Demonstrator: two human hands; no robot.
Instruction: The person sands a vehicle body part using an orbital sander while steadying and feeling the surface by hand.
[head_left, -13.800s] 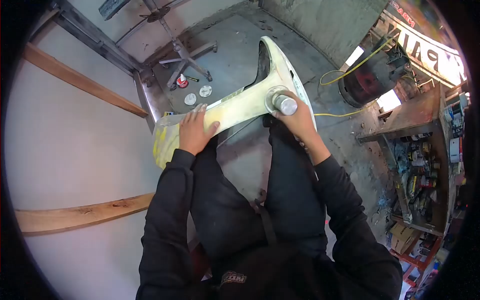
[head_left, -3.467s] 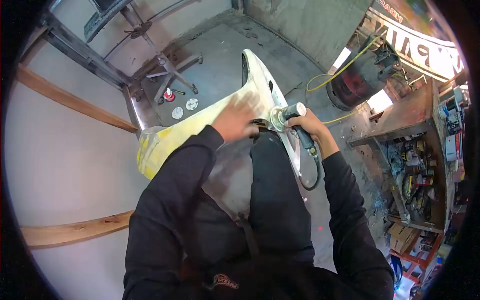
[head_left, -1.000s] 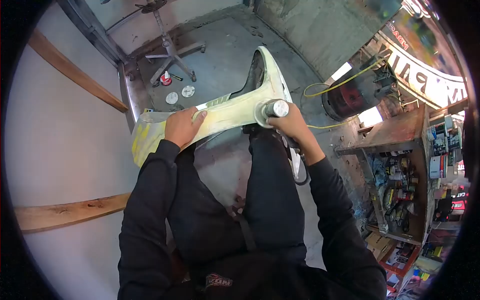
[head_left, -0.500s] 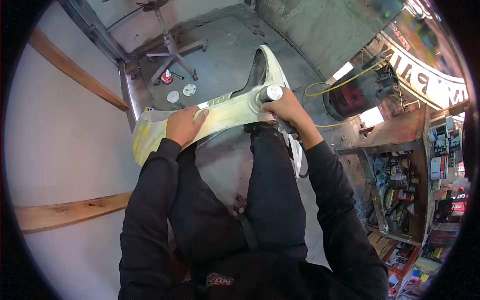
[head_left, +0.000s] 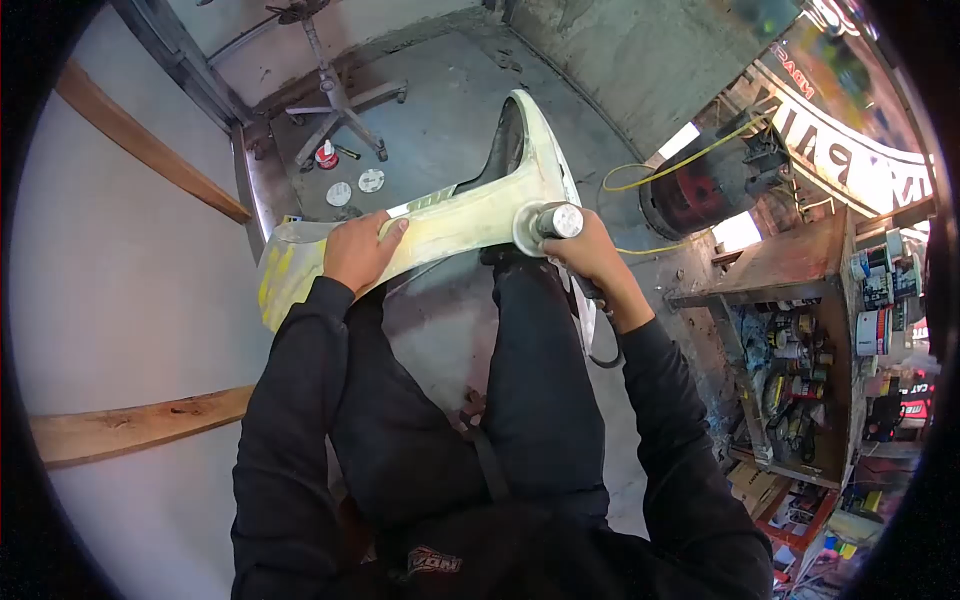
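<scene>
A long, curved panel, pale yellow and white with brighter yellow patches at its left end [head_left: 470,212], lies across my knees. My left hand [head_left: 358,252] grips the panel near its left part, thumb on top and the other fingers over the edge. My right hand [head_left: 590,248] is wrapped round a power sander [head_left: 560,221] with a round silver top. The sander's disc rests on the panel's lower edge, near where the panel bends upward. Part of the sander's body is hidden under my right hand.
A wheeled stand [head_left: 340,105] is at the back left, near a red-and-white can [head_left: 326,155] and two round discs [head_left: 371,180] on the floor. At the right are a dark red tank [head_left: 695,190] with a yellow hose and a wooden shelf [head_left: 790,255] holding several cans.
My right hand and the sander have moved down and slightly right on the panel, toward its lower edge. My left hand still holds the panel; the view has shifted slightly.
</scene>
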